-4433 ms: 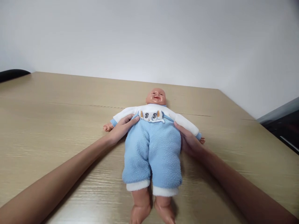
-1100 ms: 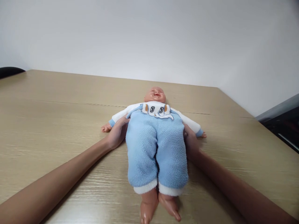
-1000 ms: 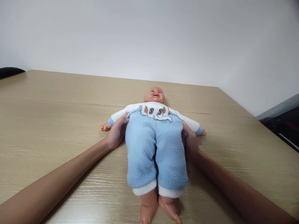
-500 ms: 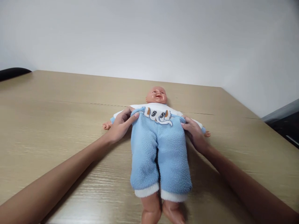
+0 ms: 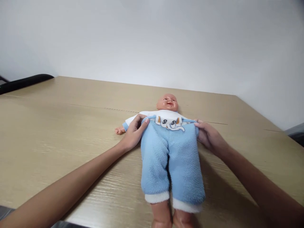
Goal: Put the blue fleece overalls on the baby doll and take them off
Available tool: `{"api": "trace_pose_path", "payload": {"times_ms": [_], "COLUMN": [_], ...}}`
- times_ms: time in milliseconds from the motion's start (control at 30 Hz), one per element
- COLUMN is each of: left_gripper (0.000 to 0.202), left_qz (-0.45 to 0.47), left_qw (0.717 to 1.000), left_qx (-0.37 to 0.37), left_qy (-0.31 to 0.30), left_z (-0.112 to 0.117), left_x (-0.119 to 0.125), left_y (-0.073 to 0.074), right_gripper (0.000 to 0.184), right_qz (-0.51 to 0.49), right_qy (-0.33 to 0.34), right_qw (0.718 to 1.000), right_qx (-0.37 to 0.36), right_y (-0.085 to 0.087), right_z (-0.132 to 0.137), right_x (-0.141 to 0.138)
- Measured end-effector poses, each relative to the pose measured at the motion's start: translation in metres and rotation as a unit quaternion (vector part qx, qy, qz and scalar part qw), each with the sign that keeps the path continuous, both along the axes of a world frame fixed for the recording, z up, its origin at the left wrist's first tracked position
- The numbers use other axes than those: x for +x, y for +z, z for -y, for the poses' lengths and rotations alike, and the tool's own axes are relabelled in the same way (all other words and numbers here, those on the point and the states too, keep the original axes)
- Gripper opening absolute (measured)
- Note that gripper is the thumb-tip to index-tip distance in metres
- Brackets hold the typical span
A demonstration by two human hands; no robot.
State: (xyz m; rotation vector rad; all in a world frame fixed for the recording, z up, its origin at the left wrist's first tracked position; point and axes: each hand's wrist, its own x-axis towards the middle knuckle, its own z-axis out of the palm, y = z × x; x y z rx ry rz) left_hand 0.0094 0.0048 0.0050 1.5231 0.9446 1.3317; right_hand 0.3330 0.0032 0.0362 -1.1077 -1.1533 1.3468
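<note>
Head view: left hand (image 5: 135, 133), right hand (image 5: 211, 136) pinch blue pants (image 5: 186, 161) at waist; doll (image 5: 167, 102) between fingers; spread grip likely tensions fabric

- Indoor rm, office/mtg-rm type by look; exact use can't tell.
- Big tbl (image 5: 71, 133), light wood-grain top, plain, desk/conf style; thin seam (image 5: 118, 109) runs across it, i.e. joined panels.
- Wall (image 5: 147, 41) behind: plain, pale grey/white, smooth.
- Black curved edge (image 5: 28, 83) at far L of tbl, looks like chair back, partly cut off.
- Dark obj (image 5: 298, 136) at R edge of view, cut off, can't ID.
- Soft sheen on tbl near bottom, indoor-type lighting.
</note>
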Motion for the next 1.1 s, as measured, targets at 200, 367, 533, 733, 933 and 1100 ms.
{"api": "trace_pose_path", "payload": {"times_ms": [200,367,533,733,933,1100], "left_gripper": [0.03,0.029,0.025,0.02,0.016,0.015], "left_qz": [-0.008,-0.008,-0.02,-0.051,-0.079,-0.091], "left_qw": [0.997,0.996,0.992,0.984,0.979,0.974], "left_qx": [0.029,0.022,0.043,0.098,0.12,0.13], "left_qy": [0.074,0.091,0.113,0.138,0.147,0.16], "left_z": [0.004,0.012,0.017,0.018,0.019,0.021], "left_x": [-0.002,0.001,0.002,-0.001,0.0,0.001], "left_y": [-0.006,-0.006,-0.007,-0.005,-0.003,0.0], "right_gripper": [0.037,0.027,0.016,0.018,0.03,0.019], "right_qz": [0.204,0.312,0.423,0.526,0.538,0.571], "right_qy": [0.073,-0.006,0.105,0.335,0.409,0.359], "right_qw": [0.976,0.936,0.854,0.727,0.663,0.643], "right_qx": [0.027,0.161,0.284,0.288,0.322,0.362], "right_y": [0.025,0.053,0.071,0.072,0.048,0.049], "right_z": [-0.033,-0.038,-0.059,-0.109,-0.134,-0.122], "right_x": [0.007,-0.042,-0.103,-0.158,-0.199,-0.202]}}
